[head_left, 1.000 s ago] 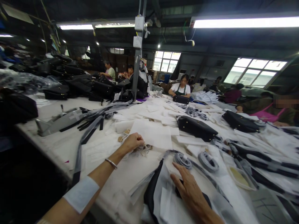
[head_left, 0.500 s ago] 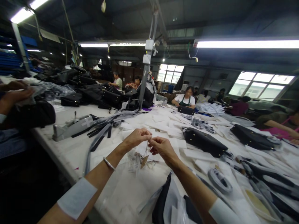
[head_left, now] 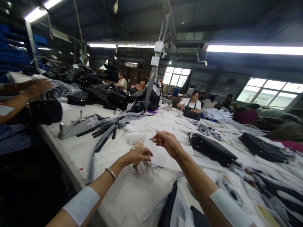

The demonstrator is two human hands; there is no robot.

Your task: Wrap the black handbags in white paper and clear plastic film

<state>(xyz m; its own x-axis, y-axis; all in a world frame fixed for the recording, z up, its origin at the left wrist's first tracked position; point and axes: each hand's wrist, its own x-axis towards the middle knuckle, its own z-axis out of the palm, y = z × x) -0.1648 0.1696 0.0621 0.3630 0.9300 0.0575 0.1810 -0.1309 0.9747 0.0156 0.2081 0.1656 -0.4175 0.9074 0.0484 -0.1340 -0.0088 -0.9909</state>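
My right hand (head_left: pixel 167 142) is raised over the white sheets, fingertips pinched on a small thin piece with a dark pointed end, too small to make out. Lower and to its left, my left hand (head_left: pixel 137 156) reaches across a small heap of white and brown tags with strings (head_left: pixel 144 168), its fingers loosely bent and apart. I see nothing clearly held in it. A brown tag (head_left: pixel 139 144) shows just beyond the left hand. Close to me lies a black bag piece (head_left: pixel 168 203) with clear plastic beside it.
Black handbags (head_left: pixel 211 148) lie on the white table (head_left: pixel 71 154) at right, with more heaped behind. Grey-wrapped strips (head_left: pixel 101 143) and a grey metal tool (head_left: pixel 78 126) are at left. A post (head_left: pixel 151 83) rises mid-table. A co-worker's hand (head_left: pixel 38 88) works at far left.
My hands were together, pinching strings with a brown tag hanging below. Now they are apart: the left has dropped to the tag heap, the right has stayed up. The view has shifted slightly left.
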